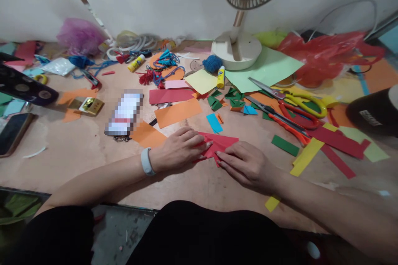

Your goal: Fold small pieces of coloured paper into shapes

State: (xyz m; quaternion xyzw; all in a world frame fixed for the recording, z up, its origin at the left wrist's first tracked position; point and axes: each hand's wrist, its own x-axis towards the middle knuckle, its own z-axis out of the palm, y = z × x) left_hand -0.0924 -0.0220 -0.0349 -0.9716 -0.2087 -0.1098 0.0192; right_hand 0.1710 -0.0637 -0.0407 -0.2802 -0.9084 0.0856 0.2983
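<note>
A piece of red paper point(228, 141), partly folded, lies on the table between my two hands. My left hand point(182, 147), with a pale band on its wrist, rests over the paper's left part and presses it with the fingers together. At the paper's right side, my right hand point(245, 161) grips the lower edge between thumb and fingers. The fingers cover some of the folds. Just beyond the paper lie a small blue paper strip point(214, 123) and an orange sheet point(178, 112).
Scissors point(298, 101) and a red-handled cutter point(280, 120) lie right, among paper scraps. A phone point(124, 114) and a padlock point(91, 106) lie left. Behind are a glue stick point(220, 77), a fan point(236, 51) and a red plastic bag point(323, 58). A dark cup point(374, 109) stands far right.
</note>
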